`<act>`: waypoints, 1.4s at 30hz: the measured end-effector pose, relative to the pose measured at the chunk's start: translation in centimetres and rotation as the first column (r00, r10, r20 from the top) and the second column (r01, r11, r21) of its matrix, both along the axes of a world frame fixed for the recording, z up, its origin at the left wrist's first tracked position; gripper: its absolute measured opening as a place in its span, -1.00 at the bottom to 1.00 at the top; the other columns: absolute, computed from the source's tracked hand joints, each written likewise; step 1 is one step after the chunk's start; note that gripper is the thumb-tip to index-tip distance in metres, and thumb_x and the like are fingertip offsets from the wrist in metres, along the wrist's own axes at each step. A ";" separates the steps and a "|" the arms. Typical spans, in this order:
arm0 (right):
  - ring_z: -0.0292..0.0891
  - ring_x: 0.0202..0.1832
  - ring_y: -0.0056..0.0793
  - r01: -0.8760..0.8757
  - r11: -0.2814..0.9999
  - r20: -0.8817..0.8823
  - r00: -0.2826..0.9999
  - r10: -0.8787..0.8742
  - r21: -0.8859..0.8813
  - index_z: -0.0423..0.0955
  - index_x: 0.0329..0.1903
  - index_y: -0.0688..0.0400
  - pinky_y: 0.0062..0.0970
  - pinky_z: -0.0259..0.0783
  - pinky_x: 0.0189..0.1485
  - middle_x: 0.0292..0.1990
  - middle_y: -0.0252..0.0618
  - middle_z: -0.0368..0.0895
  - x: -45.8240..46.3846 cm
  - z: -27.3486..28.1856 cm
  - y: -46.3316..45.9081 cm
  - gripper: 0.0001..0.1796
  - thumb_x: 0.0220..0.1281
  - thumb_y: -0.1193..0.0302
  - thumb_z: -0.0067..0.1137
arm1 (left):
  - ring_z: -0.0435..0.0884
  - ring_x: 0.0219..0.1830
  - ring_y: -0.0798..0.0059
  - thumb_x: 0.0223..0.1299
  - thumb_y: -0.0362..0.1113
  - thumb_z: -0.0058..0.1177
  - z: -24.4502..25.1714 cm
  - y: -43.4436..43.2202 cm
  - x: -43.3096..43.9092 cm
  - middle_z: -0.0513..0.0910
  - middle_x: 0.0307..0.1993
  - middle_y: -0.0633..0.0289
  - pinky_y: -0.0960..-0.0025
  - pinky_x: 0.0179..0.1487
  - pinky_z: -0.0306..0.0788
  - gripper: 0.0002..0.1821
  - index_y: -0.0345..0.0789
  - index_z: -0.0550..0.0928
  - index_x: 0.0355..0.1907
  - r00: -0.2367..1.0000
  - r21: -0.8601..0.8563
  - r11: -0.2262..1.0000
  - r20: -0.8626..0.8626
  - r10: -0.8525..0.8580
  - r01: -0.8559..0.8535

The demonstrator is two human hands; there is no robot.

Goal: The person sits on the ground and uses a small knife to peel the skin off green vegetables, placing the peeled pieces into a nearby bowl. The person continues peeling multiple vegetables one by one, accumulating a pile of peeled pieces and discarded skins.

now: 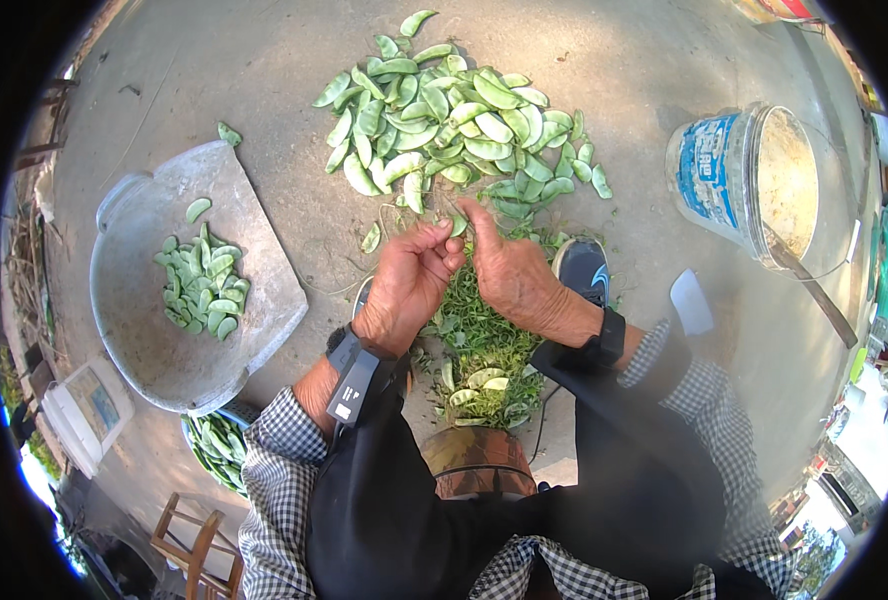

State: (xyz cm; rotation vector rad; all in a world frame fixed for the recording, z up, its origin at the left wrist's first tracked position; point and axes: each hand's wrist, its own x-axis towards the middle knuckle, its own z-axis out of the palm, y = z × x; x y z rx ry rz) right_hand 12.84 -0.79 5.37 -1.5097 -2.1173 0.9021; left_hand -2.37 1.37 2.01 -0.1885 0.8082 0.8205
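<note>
Between the thumb and fingers of my left hand [414, 274] is a small green flat bean pod [459, 225]. My right hand [515, 274] is close beside it, its foremost finger reaching up near the pod's tip. The other right fingers are curled under, and whether they grip a thin strip of the pod is hidden. Just beyond both hands, a large pile of flat green bean pods [444, 112] lies on the concrete floor. Below the hands, between my shoes, is a heap of green plant trimmings [466, 322] with a few pale pods [481, 377] on it.
On the left rests a wide metal pan [125, 300] with one straight side, holding several pods [203, 277]. Behind it are a basket of pods [215, 450] and a wooden stool [196, 544]. To the right stands a plastic bucket [714, 180] with a wooden handle [811, 285] leaning out.
</note>
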 end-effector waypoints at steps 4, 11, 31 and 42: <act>0.47 -0.53 0.04 0.002 0.999 0.035 0.999 0.000 -0.049 0.13 -0.03 0.33 -0.13 0.34 -0.54 -0.58 0.08 0.49 0.0 -0.7 -0.1 -0.60 0.02 0.57 -0.09 | 0.40 -0.49 0.47 0.15 -0.49 -0.03 -0.4 -0.4 0.1 0.43 -0.53 0.24 0.47 -0.43 0.30 -0.92 -0.36 0.39 -0.42 0.998 0.014 0.999 0.044 -0.035 0.035; 0.43 -0.56 0.06 0.140 0.986 0.048 0.990 -0.136 -0.091 0.15 -0.06 0.26 -0.11 0.30 -0.54 -0.63 0.08 0.43 2.3 -2.0 1.2 -0.76 0.22 0.53 -0.16 | 0.49 -0.53 0.38 0.13 -0.49 -0.01 0.2 0.0 -2.0 0.46 -0.53 0.22 0.39 -0.53 0.37 -0.89 -0.35 0.36 -0.39 0.932 0.289 0.911 0.127 -0.340 0.293; 0.48 -0.61 -0.13 -0.192 0.975 0.018 0.981 0.195 -0.111 0.04 0.21 0.30 -0.26 0.36 -0.60 -0.64 -0.07 0.48 1.1 -0.9 -0.2 -0.40 0.06 0.54 -0.06 | 0.26 -0.67 0.63 0.18 -0.38 -0.03 1.0 -0.3 -2.5 0.48 -0.50 0.20 0.57 -0.62 0.15 -0.89 -0.38 0.41 -0.35 0.943 0.141 0.937 0.045 -0.329 0.320; 0.49 -0.52 0.02 -0.142 0.979 -0.030 0.990 0.139 -0.144 0.16 -0.11 0.34 -0.15 0.36 -0.52 -0.61 0.07 0.49 1.6 -2.4 -0.8 -0.70 0.06 0.55 -0.12 | 0.33 -0.72 0.66 0.10 -0.30 0.06 1.8 -0.3 -2.3 0.49 -0.59 0.24 0.59 -0.71 0.13 -0.83 -0.34 0.42 -0.38 0.680 0.225 0.682 0.099 -0.726 0.696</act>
